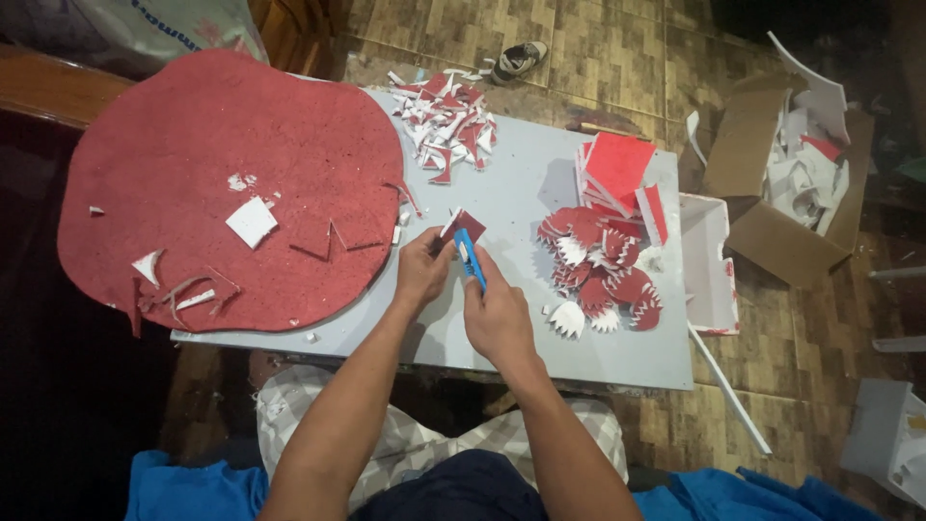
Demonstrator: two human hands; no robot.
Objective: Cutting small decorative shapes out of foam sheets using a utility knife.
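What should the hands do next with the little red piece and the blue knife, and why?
Probably draw the blue knife a short way along the edge of the small red piece. The left hand pinches that piece above the grey board, and the right hand has the knife up against it. The finished scalloped red pieces nearby have toothed edges; this one does not yet seem to.

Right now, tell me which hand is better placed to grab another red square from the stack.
Probably the right hand: it is on the same side as the stack, though it holds the blue knife. The left hand grips the red piece and is farther away.
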